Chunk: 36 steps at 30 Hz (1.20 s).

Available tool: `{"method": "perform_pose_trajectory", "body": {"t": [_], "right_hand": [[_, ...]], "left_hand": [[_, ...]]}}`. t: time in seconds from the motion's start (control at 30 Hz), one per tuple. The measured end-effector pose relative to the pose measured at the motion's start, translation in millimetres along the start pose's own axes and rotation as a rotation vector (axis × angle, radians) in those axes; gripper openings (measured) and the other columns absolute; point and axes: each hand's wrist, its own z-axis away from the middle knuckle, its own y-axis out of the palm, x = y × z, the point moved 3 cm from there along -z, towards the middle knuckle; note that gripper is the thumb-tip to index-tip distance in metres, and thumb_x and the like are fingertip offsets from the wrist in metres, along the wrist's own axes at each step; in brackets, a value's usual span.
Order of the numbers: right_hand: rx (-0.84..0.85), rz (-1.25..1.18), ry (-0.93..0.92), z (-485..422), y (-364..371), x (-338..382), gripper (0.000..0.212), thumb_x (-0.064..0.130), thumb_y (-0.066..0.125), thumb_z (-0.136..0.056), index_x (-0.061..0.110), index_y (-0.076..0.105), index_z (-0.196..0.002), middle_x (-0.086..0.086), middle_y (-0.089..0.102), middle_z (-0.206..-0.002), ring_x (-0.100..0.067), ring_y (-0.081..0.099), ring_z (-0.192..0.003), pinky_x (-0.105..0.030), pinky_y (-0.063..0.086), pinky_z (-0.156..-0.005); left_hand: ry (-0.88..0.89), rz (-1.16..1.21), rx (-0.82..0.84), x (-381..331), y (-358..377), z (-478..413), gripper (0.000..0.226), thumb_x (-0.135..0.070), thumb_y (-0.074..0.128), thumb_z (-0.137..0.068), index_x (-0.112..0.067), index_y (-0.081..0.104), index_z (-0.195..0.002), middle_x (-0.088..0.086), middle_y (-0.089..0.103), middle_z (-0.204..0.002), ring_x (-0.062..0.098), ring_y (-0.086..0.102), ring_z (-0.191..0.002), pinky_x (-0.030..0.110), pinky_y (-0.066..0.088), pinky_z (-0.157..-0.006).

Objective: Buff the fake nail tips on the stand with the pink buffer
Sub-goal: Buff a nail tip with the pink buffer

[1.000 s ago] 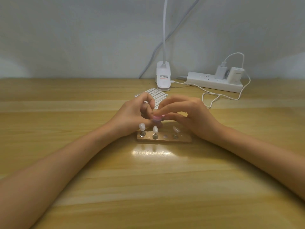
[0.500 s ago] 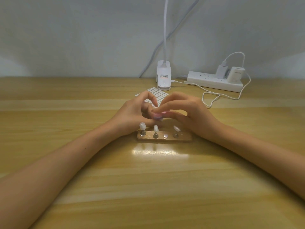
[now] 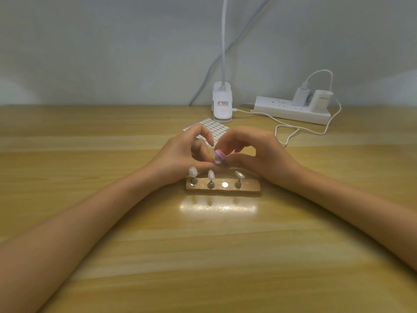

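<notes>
A wooden stand lies mid-table with three pale nail tips on metal pegs: left tip, middle tip, right tip. One round socket between the middle and right pegs stands bare. Just behind the stand, my left hand pinches a fourth nail tip on its peg. My right hand holds the small pink buffer pressed against that tip. Most of the held peg is hidden by my fingers.
A sheet of white adhesive tabs lies behind my hands. A white clip lamp base stands at the back. To its right sit a power strip with chargers and a looping white cable.
Both hands have lifted slightly away from the stand. The pink buffer has tilted so its edge shows more, working against the tip held in my left hand.
</notes>
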Motion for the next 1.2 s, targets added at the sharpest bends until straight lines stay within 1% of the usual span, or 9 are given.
{"method": "perform_pose_trajectory", "body": {"t": [0.13, 0.27, 0.37, 0.5, 0.6, 0.8, 0.97, 1.03, 1.2], "right_hand": [[-0.017, 0.005, -0.064, 0.5, 2.5, 6.7, 0.009, 0.009, 0.076, -0.086, 0.006, 0.072, -0.094, -0.001, 0.070, -0.088, -0.013, 0.064, -0.084, -0.032, 0.052, -0.077], [-0.013, -0.001, -0.003, -0.5, -1.0, 2.8, 0.011, 0.009, 0.076, -0.086, 0.003, 0.072, -0.094, -0.004, 0.071, -0.088, -0.012, 0.065, -0.082, -0.034, 0.054, -0.078], [-0.021, 0.044, -0.091, -0.9, 0.2, 7.6, 0.012, 0.010, 0.078, -0.084, 0.004, 0.072, -0.093, -0.004, 0.070, -0.088, -0.010, 0.063, -0.083, -0.025, 0.052, -0.078], [-0.018, 0.019, -0.049, -0.4, -1.5, 5.0, 0.013, 0.007, 0.078, -0.084, 0.001, 0.071, -0.093, -0.007, 0.070, -0.088, -0.016, 0.066, -0.081, -0.031, 0.056, -0.077], [-0.046, 0.017, -0.093, -0.1, -0.6, 7.1, 0.016, 0.013, 0.077, -0.085, 0.000, 0.069, -0.089, -0.004, 0.070, -0.085, -0.014, 0.063, -0.080, -0.025, 0.053, -0.076], [-0.032, 0.004, -0.060, 1.1, 0.3, 4.6, 0.017, 0.014, 0.076, -0.086, -0.001, 0.068, -0.087, -0.003, 0.069, -0.086, -0.011, 0.061, -0.081, -0.025, 0.053, -0.078], [-0.027, 0.001, -0.033, 1.3, 0.0, 3.2, 0.017, 0.014, 0.077, -0.085, 0.000, 0.067, -0.088, -0.004, 0.070, -0.087, -0.013, 0.063, -0.081, -0.031, 0.054, -0.079], [-0.042, 0.023, -0.076, 1.4, 0.5, 4.6, 0.018, 0.016, 0.075, -0.086, 0.000, 0.068, -0.088, -0.004, 0.070, -0.086, -0.014, 0.062, -0.080, -0.028, 0.053, -0.078], [-0.047, 0.006, -0.039, 1.9, -0.2, 3.4, 0.016, 0.013, 0.077, -0.085, -0.001, 0.068, -0.088, -0.006, 0.071, -0.087, -0.016, 0.063, -0.081, -0.036, 0.053, -0.079]], "left_hand": [[0.000, 0.004, 0.002, -0.2, -0.1, 0.6, 0.040, -0.007, 0.084, -0.076, -0.012, 0.054, -0.102, -0.011, 0.065, -0.060, 0.002, 0.060, -0.058, 0.014, 0.048, -0.063], [-0.006, 0.003, -0.002, -0.2, 0.3, 0.2, 0.041, -0.006, 0.085, -0.075, -0.013, 0.054, -0.100, -0.007, 0.068, -0.063, 0.006, 0.063, -0.062, 0.026, 0.054, -0.073], [-0.005, 0.004, 0.002, -0.3, 0.4, 0.3, 0.040, -0.007, 0.085, -0.075, -0.012, 0.054, -0.100, -0.011, 0.066, -0.060, 0.002, 0.061, -0.058, 0.016, 0.050, -0.065], [-0.013, 0.020, 0.000, -0.4, 0.9, 0.4, 0.041, -0.007, 0.085, -0.073, -0.013, 0.053, -0.097, -0.008, 0.068, -0.062, 0.002, 0.063, -0.059, 0.014, 0.050, -0.066], [-0.017, 0.008, -0.006, 0.4, 0.3, 0.6, 0.040, -0.006, 0.085, -0.073, -0.012, 0.053, -0.097, -0.010, 0.068, -0.062, 0.003, 0.062, -0.059, 0.016, 0.051, -0.066], [-0.014, 0.007, -0.003, -0.3, 0.3, 0.6, 0.037, -0.006, 0.084, -0.076, -0.013, 0.053, -0.096, -0.008, 0.069, -0.063, 0.003, 0.063, -0.061, 0.019, 0.053, -0.070], [-0.014, 0.004, -0.006, -0.5, 0.5, 0.7, 0.037, -0.007, 0.084, -0.075, -0.014, 0.053, -0.095, -0.006, 0.069, -0.064, 0.005, 0.064, -0.063, 0.025, 0.055, -0.074], [-0.013, 0.009, -0.007, 0.2, 0.0, 0.4, 0.037, -0.006, 0.084, -0.076, -0.013, 0.053, -0.096, -0.007, 0.069, -0.064, 0.005, 0.064, -0.062, 0.023, 0.054, -0.072], [-0.006, 0.013, -0.005, 0.8, 0.9, 0.6, 0.038, -0.007, 0.084, -0.075, -0.014, 0.053, -0.094, -0.007, 0.069, -0.063, 0.004, 0.064, -0.062, 0.019, 0.054, -0.072]]}}
